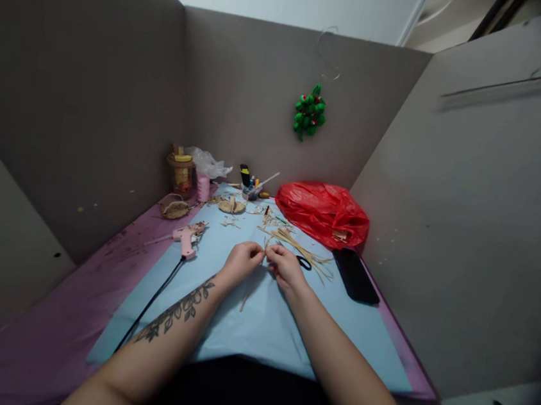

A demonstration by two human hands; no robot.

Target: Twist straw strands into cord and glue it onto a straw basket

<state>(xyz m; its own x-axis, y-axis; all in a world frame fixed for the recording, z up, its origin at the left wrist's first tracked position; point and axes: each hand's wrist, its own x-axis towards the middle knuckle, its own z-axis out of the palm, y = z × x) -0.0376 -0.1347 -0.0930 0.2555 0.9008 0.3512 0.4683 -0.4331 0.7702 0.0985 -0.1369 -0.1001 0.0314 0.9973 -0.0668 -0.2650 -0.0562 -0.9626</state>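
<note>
My left hand [244, 261] and my right hand [286, 265] meet over the middle of the blue sheet, fingertips pinched close together. Between them they hold thin straw-like strands [266, 246], whose short ends poke up above the fingers. One loose strand [246, 296] hangs or lies below the hands on the sheet; whether it joins the held ones I cannot tell. Just beyond my right hand lies a bundle of long straw-like strips [299, 244]. The black handle of what looks like scissors [303, 263] shows beside that hand.
A pink glue gun [189, 239] with a black cord lies left. A red plastic bag [322, 211] and a black phone-like slab [355, 276] are at right. Behind stand a woven straw piece [232, 205], a cup of pens [252, 191] and a pink spool [203, 188]. Grey panels [247, 97] enclose the table.
</note>
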